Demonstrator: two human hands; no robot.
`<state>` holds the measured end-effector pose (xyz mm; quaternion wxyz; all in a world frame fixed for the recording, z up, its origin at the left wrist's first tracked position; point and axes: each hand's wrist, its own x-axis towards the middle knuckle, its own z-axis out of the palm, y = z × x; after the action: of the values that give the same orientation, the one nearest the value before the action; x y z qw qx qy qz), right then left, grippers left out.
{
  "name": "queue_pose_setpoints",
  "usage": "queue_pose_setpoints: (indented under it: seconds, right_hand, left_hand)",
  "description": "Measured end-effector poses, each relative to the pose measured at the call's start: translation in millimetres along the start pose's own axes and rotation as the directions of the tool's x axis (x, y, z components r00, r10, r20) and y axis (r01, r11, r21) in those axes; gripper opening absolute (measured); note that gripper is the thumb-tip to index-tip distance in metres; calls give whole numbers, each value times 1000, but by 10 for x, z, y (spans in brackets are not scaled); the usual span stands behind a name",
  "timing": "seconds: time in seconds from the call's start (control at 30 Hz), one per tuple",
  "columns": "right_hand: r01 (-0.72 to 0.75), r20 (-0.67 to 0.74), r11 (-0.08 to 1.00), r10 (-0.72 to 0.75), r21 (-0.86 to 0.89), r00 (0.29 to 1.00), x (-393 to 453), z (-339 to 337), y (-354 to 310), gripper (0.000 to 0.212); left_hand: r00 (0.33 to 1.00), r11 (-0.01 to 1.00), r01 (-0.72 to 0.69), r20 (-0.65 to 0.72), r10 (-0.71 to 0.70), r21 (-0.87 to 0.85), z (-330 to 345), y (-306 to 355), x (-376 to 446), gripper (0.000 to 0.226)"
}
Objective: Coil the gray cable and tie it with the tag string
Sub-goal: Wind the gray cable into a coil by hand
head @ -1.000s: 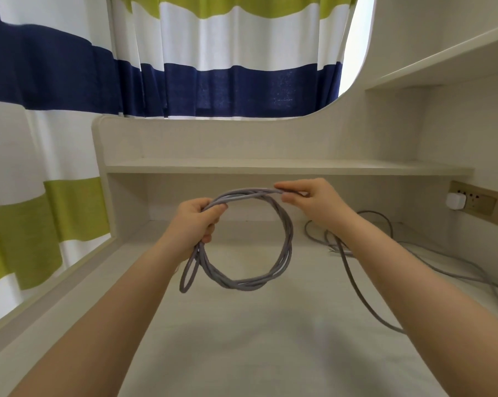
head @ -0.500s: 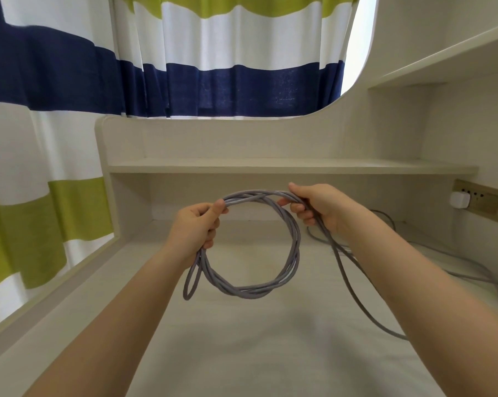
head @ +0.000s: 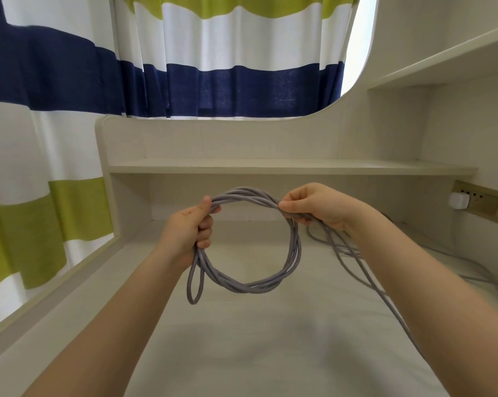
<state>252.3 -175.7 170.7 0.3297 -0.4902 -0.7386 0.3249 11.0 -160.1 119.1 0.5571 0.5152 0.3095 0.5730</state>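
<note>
A gray cable (head: 259, 285) hangs in a round coil of several turns above the white desk (head: 256, 339). My left hand (head: 189, 227) grips the coil's left side in a fist, and a small loop dangles below it. My right hand (head: 313, 206) pinches the coil's upper right, where loose strands run off down to the right and lie on the desk. No tag string is visible.
A low shelf (head: 270, 166) spans the back of the desk. A wall socket strip with a white plug (head: 459, 200) sits at the right. A striped curtain (head: 213, 67) hangs behind and to the left. More loose cable (head: 477, 282) trails at the desk's right edge.
My right hand slid from the coil's top down to its right side and back up to the upper right, laying another strand on the coil. My left hand kept its grip.
</note>
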Motion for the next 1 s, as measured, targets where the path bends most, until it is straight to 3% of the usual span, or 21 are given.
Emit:
queue_pose_setpoints:
  seconds: [0.1,0.2,0.27,0.33,0.43,0.5,0.67,0.73,0.83,0.93,1.0]
  right_hand:
    - [18,-152,984,-45,-177,987,0,-3,11,17]
    - [35,-201,968,-87,-249,976,2,16,20,10]
    - [26,-170,973,-66,-229,983,-1,12,31,2]
    - [-12,-79,986,-1,-165,997,-22,5,33,19]
    - [15,60,993,-9,-113,998,-51,23,32,21]
    - [34,40,994,-30,-103,999,-45,20,30,21]
    - [66,-48,988,-74,-138,996,-46,62,-11,15]
    - [85,-71,989,-94,-124,993,-55,74,-40,12]
    - [111,-60,986,-119,-121,991,-93,76,-131,11]
    - [114,21,978,-112,-173,994,-109,136,-212,13]
    - [120,68,977,-110,-173,992,-118,195,-264,15]
  left_hand:
    - [997,998,59,49,-58,-18,-2,8,-35,32]
    - [990,993,109,99,-104,-49,2,24,-68,34]
    - [984,990,124,137,-113,-73,2,41,-88,35]
    - [979,988,120,176,-103,-93,-3,59,-104,36]
    - [978,987,113,188,-89,-118,-12,70,-99,37]
    - [982,987,110,166,-90,-115,-24,55,-85,36]
    - [1000,966,6,-21,-1,259,-65,-24,-95,26]
    - [998,915,-2,-60,29,404,-57,-7,-97,24]
    - [987,759,-95,-37,155,644,-12,70,-100,17]
    - [969,635,-249,190,161,731,120,196,-140,36]
    - [929,454,-358,358,90,816,255,240,-154,59]
